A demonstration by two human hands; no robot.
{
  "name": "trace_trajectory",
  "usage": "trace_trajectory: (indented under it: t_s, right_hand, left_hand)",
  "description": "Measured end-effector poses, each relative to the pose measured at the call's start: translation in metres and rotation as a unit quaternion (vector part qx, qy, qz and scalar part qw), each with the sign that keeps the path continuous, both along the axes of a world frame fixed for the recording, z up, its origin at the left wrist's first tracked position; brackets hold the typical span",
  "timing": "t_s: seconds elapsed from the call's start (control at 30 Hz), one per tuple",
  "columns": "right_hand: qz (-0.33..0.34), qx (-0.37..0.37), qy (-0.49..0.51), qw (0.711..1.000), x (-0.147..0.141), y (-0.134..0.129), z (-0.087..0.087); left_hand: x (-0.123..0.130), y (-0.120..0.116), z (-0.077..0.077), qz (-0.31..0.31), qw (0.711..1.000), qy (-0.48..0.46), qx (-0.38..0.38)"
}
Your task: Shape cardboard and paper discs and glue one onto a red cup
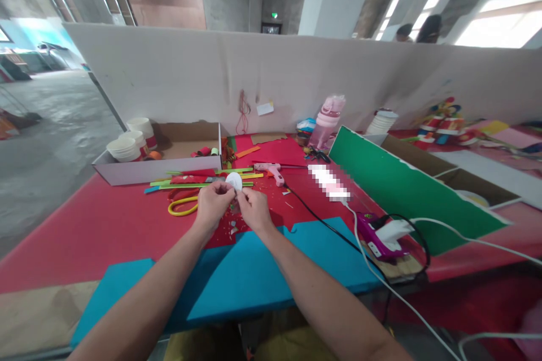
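Between my fingertips is a small round white disc (234, 181), raised over the red table cover. My left hand (213, 203) pinches its lower left edge, and my right hand (254, 206) pinches it from the lower right. Both hands are closed, with the fingertips almost meeting below the disc. Just beyond them lies a pink glue gun (271, 170), its nozzle pointing left. Yellow-handled scissors (183, 206) rest beside my left hand. Colored paper strips (186, 184) are spread behind it, and small scraps (234, 228) lie beneath my hands.
At the back left, a white box (165, 172) holds paper cups (123, 149) and paper rolls. A pink bottle (328, 121) stands by the partition (178, 73). A green-sided box (393, 186), a purple power strip (381, 240) and cables are on the right. Blue sheets (254, 271) line the front edge.
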State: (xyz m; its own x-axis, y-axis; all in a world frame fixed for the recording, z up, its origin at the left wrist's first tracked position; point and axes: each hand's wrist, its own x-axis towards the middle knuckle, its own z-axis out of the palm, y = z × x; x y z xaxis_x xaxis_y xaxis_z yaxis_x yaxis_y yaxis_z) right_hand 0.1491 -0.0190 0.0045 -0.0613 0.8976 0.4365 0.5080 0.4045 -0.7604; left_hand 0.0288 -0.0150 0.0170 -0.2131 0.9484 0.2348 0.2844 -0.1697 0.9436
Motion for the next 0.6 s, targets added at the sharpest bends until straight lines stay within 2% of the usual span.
trace_trajectory:
  t_s: [0.13,0.17,0.23,0.3,0.43,0.6]
  right_hand:
    - [0.028,-0.025,0.045,0.998,0.002,-0.001,-0.002]
    - [0.034,-0.029,0.055,0.997,0.003,-0.001,-0.002]
    - [0.039,-0.031,0.066,0.997,0.003,-0.002,-0.001]
    - [0.037,-0.027,0.060,0.997,0.002,-0.002,-0.001]
    - [0.019,-0.011,0.018,1.000,0.001,-0.002,0.000]
    - [-0.014,0.029,-0.059,0.998,0.001,0.000,-0.002]
  left_hand:
    - [-0.009,0.004,0.003,-0.122,0.984,-0.118,-0.044]
    - [-0.012,0.005,0.003,-0.138,0.981,-0.130,-0.050]
    - [-0.017,0.007,0.003,-0.133,0.981,-0.132,-0.046]
    - [-0.020,0.008,0.002,-0.113,0.988,-0.102,-0.021]
    - [-0.020,0.008,-0.001,-0.124,0.992,0.004,0.029]
    - [-0.017,0.004,0.000,-0.071,0.976,0.174,0.108]
